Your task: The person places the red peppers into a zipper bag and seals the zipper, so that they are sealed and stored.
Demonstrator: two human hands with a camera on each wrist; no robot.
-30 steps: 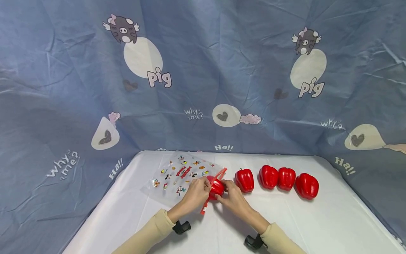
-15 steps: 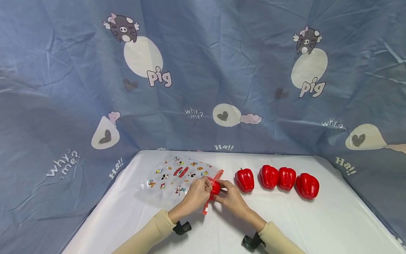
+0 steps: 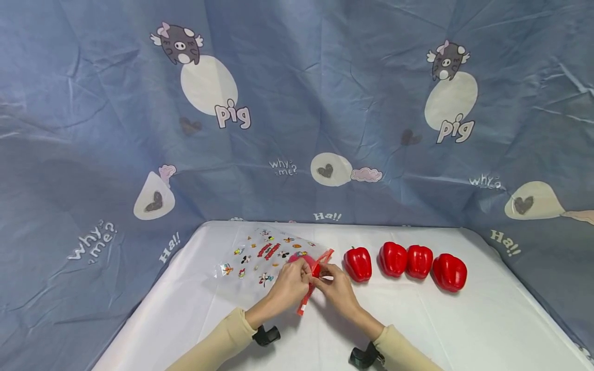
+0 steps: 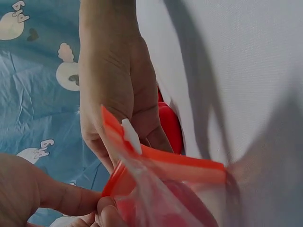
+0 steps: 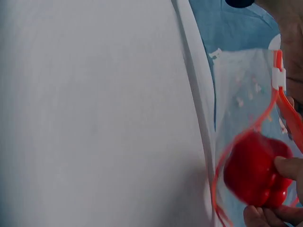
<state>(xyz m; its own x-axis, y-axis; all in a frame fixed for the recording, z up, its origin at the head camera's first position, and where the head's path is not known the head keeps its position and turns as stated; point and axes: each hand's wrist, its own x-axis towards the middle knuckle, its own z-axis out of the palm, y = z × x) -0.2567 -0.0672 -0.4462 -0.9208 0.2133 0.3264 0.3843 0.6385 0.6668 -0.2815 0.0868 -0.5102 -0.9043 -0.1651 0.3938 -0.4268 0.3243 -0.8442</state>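
Note:
A clear zip bag point(image 3: 250, 263) with cartoon prints and a red zip edge lies on the left half of the table, its mouth facing right. My left hand point(image 3: 289, 282) pinches the red edge at the mouth. In the right wrist view, a red bell pepper point(image 5: 251, 165) sits inside the opened mouth, held between the thumb and fingers of my right hand point(image 3: 337, 288). Through the plastic, part of this pepper shows pink. A white slider point(image 4: 131, 136) is at one end of the zip.
Several more bell peppers stand in a row right of my hands; the nearest pepper point(image 3: 358, 264) is close to my right hand, the farthest pepper point(image 3: 449, 272) farther right. A white cloth covers the table point(image 3: 417, 324). Behind it hangs a blue printed curtain point(image 3: 297, 103).
The pepper has moved left, deeper into the bag, with my right hand following it. My left hand keeps its pinch on the bag's edge. The row of peppers has not moved.

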